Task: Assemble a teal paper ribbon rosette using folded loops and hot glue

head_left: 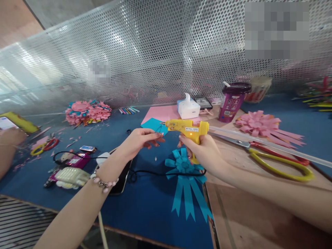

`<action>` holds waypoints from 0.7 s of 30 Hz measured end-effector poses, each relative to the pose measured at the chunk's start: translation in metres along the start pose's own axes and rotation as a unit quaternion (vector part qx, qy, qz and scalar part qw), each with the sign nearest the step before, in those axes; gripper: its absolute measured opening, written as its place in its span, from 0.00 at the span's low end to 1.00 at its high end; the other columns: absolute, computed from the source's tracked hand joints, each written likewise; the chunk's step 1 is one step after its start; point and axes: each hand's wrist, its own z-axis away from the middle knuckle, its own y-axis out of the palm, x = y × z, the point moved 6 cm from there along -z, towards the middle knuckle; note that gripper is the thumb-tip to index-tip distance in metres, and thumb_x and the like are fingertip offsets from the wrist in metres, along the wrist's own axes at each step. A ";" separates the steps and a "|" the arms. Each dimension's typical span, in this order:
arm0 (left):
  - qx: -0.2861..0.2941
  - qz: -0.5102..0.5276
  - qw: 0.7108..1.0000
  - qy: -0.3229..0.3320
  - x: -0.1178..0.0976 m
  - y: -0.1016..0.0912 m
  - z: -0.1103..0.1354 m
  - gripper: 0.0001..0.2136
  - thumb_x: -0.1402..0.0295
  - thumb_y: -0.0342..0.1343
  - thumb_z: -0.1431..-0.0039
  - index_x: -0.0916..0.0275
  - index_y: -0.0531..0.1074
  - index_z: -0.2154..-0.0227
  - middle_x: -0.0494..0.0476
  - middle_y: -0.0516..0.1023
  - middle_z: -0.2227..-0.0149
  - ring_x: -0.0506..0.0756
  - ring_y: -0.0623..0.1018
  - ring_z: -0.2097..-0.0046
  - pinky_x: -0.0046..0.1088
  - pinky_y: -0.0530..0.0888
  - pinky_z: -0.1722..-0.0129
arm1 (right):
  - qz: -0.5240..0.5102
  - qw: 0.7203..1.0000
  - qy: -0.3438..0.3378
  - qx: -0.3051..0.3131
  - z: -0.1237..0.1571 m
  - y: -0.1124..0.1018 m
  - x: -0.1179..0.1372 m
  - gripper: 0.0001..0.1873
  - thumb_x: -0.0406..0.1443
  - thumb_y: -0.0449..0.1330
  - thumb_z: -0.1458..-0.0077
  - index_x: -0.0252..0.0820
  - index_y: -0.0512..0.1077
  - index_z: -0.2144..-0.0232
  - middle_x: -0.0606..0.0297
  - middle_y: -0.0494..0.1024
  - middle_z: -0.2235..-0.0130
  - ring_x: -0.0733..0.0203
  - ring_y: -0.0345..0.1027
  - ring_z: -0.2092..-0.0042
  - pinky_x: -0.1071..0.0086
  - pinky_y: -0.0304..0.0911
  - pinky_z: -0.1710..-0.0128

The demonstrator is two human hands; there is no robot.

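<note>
My right hand (201, 147) is wrapped round the handle of a yellow hot glue gun (185, 127), which points left. A small orange light glows on its side, and a long clear glue stick (269, 143) runs out of its back. My left hand (141, 141) is just below the nozzle, its thumb and index finger pinched together; what is between them, if anything, is too small to make out. A blue paper rosette with ribbon tails (188, 188) lies below the glue gun, its top partly behind the black cord. Blue paper (153, 124) lies behind my left fingertips.
Large scissors (281, 167) and a pink rosette (259, 124) lie at right, near a purple cup (233, 102). A tissue pack (188, 108) sits at the back. Small scissors (44, 147), pink-and-blue rosettes (88, 112) and another person's hand (11, 138) are at left.
</note>
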 end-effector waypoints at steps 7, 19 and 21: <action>-0.011 0.030 0.999 0.012 0.003 -0.005 -0.004 0.12 0.60 0.64 0.50 0.64 0.78 0.67 0.62 0.82 0.61 0.49 0.75 0.70 0.21 0.64 0.74 | 0.012 1.000 0.012 0.005 0.001 0.003 -0.001 0.17 0.47 0.58 0.45 0.39 0.72 0.74 0.73 0.63 0.83 0.70 0.59 0.84 0.75 0.59 0.86; -0.002 0.028 1.000 0.004 0.006 -0.003 -0.004 0.13 0.60 0.65 0.49 0.64 0.78 0.67 0.62 0.81 0.61 0.48 0.75 0.69 0.21 0.65 0.74 | -0.046 0.999 -0.011 -0.013 -0.002 -0.003 0.007 0.17 0.47 0.58 0.44 0.38 0.73 0.70 0.72 0.66 0.82 0.70 0.61 0.84 0.76 0.59 0.86; -0.008 0.030 0.999 0.018 0.003 -0.006 -0.004 0.13 0.59 0.64 0.48 0.64 0.78 0.66 0.62 0.81 0.60 0.49 0.76 0.69 0.21 0.65 0.74 | -0.052 0.998 -0.042 -0.013 -0.007 -0.004 0.016 0.17 0.47 0.57 0.43 0.38 0.72 0.66 0.67 0.73 0.76 0.69 0.66 0.81 0.76 0.63 0.83</action>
